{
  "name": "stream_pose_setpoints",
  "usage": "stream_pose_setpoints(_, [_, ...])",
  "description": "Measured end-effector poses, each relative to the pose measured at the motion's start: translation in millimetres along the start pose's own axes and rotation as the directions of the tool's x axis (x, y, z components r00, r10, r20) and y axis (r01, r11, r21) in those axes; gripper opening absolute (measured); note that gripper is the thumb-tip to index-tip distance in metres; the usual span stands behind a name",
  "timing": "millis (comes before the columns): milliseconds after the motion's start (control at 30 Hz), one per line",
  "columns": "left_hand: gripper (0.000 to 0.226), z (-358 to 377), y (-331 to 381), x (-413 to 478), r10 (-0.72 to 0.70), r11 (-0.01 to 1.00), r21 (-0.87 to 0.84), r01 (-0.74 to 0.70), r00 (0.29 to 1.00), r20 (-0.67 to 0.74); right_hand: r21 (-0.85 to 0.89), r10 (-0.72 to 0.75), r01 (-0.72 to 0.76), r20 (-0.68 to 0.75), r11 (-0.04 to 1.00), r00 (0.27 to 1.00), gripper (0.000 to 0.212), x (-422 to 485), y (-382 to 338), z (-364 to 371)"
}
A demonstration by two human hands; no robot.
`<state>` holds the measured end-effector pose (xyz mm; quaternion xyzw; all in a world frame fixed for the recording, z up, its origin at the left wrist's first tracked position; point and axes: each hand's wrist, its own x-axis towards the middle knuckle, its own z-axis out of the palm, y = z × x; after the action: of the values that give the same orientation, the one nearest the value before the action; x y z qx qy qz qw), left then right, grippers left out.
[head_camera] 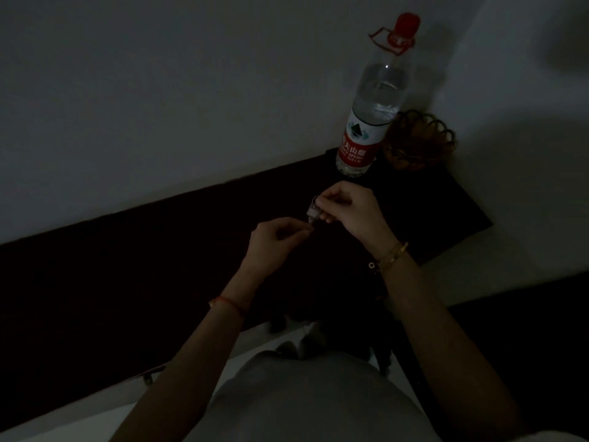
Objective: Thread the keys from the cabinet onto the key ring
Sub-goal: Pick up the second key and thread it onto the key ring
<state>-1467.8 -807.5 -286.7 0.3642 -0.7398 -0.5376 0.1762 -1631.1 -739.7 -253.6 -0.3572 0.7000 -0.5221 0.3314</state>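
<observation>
Head | left hand (276, 239), right hand (347, 207) pinch keys (313, 211)

A small pale metallic cluster, seemingly the keys (313, 212) with the key ring, is hanging just above the dark cabinet top (159, 250), pinched from above and below by fingertips; the dim light is hiding which part is which.
</observation>
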Motion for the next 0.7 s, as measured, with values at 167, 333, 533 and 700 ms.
stream_pose_setpoints(167, [0.015,8.7,4.0,0.5,0.0,0.996,-0.084,0.004,0.999,0.051,-0.048,-0.039,0.036,-0.062,0.998,0.997,0.015,-8.6,6.5,-8.3])
stream_pose_setpoints(333, [0.013,26.2,11.2,0.6,0.024,0.992,-0.128,-0.017,0.998,0.054,-0.046,-0.037,0.033,-0.106,0.998,0.994,0.011,-16.5,12.6,-25.0])
stream_pose_setpoints(533, [0.015,58.1,29.4,14.2,0.016,0.988,-0.155,-0.004,0.996,0.082,-0.042,-0.032,0.025,-0.169,0.999,0.985,0.013,-19.5,23.8,-62.2])
stream_pose_setpoints(700, [0.013,96.4,53.7,41.8,0.025,0.989,-0.144,-0.013,0.996,0.081,-0.059,-0.042,0.031,-0.188,0.998,0.981,0.012,-3.8,29.6,-109.9])
